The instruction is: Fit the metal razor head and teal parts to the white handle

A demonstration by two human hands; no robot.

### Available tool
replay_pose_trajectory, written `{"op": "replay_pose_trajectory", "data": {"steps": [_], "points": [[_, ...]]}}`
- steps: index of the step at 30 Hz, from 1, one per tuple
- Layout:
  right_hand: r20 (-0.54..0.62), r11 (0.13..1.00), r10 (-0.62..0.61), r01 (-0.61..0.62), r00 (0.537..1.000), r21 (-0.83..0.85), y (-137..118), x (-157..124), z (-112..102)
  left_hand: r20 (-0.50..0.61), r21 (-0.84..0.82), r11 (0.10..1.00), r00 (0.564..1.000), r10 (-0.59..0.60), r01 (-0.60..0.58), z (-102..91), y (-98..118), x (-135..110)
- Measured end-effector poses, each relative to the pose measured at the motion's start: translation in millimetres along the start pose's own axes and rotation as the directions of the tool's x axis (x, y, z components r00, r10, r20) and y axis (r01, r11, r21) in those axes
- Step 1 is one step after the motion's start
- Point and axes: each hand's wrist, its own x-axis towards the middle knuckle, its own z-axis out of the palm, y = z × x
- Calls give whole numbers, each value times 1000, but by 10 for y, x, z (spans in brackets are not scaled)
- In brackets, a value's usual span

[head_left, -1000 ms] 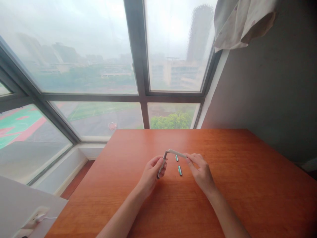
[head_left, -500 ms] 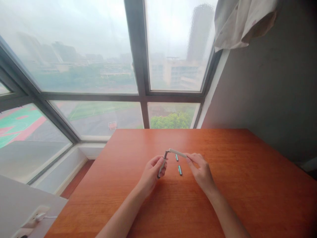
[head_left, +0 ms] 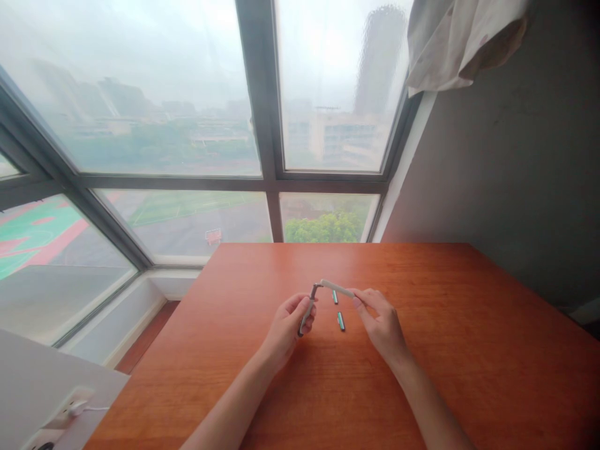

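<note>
My left hand (head_left: pixel 291 319) is closed round a grey-and-dark razor handle (head_left: pixel 306 314), whose narrow dark neck points up and bends to the right. Between the fingertips of my right hand (head_left: pixel 380 319) is one end of a slim pale grey stick (head_left: pixel 338 288), its exact kind unclear. The stick slants up to the left, and its far tip meets or nearly meets the top of the razor handle's neck. Below it on the table lie two small green-and-black razor cartridges: a nearer cartridge (head_left: pixel 340 321) and a farther cartridge (head_left: pixel 334 297), partly behind the stick.
The brown wooden table (head_left: pixel 244 400) reaches back to large windows with grey frames (head_left: pixel 269 125). A grey wall (head_left: pixel 506 169) stands to the right, with a pale curtain (head_left: pixel 459 50) above. At lower left, a plug (head_left: pixel 77 408) with a white cord sits in a wall socket.
</note>
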Motion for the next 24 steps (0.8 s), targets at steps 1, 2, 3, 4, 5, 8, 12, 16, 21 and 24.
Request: {"op": "replay_pose_trajectory", "data": {"steps": [1,2,3,4,5,8,12,16,21,24], "points": [[-1,1000,-2,2,1000,-1,5,0,2,1,0,1000,1000,-1,1,0,1,2],[-1,1000,-3,3,1000,1,8,0,5,2,1,1000,1000,-3,3,0,1,4],[1,1000,-4,4,1000,6,10,-1,8,5,2,1000,1000,-5,5,-1,0,6],[2,1000,-4,4,1000,11,10,-2,11,8,3,1000,1000,-7,7,-2,-1,9],[4,1000,-3,3,1000,16,9,-3,13,11,5,1000,1000,-7,7,-3,-3,10],[8,1000,1,-1,1000,13,-4,-2,14,10,9,1000,1000,3,-3,-6,-9,14],[7,1000,-17,17,1000,-1,-27,5,7,-7,19,1000,1000,-1,2,-15,-19,20],[9,1000,-26,26,1000,-8,-32,9,7,-2,30,1000,1000,-5,5,-26,-23,23],[11,999,-25,25,1000,-21,-14,7,7,-6,20,1000,1000,10,-10,-34,-18,18],[13,999,-13,14,1000,-29,-8,6,6,-4,19,1000,1000,13,-12,-38,-20,15]]}}
